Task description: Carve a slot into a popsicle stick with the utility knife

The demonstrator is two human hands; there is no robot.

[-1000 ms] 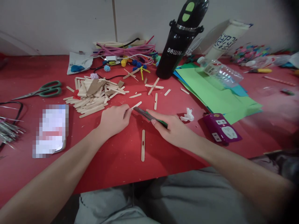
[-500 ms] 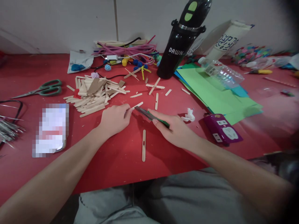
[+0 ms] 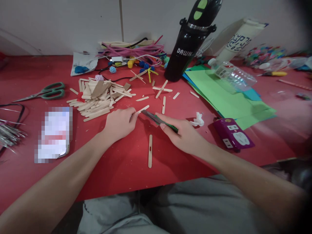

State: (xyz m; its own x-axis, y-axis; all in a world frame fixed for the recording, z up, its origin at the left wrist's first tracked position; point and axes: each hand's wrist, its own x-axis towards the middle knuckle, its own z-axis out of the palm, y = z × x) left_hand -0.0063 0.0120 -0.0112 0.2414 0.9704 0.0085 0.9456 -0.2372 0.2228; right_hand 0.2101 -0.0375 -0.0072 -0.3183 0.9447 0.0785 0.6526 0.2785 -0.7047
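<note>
**Knife Meets Craft Stick at a Crowded Red Bench**

A person seated at a red bench (image 3: 29, 70) pins a short wooden craft stick (image 3: 143, 109) flat against the surface, the left hand (image 3: 118, 123) curled over its near end with the fingers pinched narrow upon it. The right hand (image 3: 185, 136) is wrapped closed around a green-handled utility knife (image 3: 158, 120), whose blade tip rests at the stick, just beside the left fingertips. The stick lies near the middle of the bench, angled up toward the right.

Just in front of the hands lies a longer craft stick with a slot (image 3: 150, 151) cut in it. To the left sits a heap of craft sticks (image 3: 98, 97), with green-handled scissors (image 3: 42, 93) beyond it. Further back are a tangle of pink cords (image 3: 133, 52) and a black bottle (image 3: 188, 45) marked "DAWN". Sheets of green paper (image 3: 224, 97) spread to the right, a clear plastic bottle (image 3: 231, 74) lying on them. A purple socket adapter (image 3: 232, 138) and a crumpled white scrap (image 3: 198, 120) lie near the right hand.
</note>
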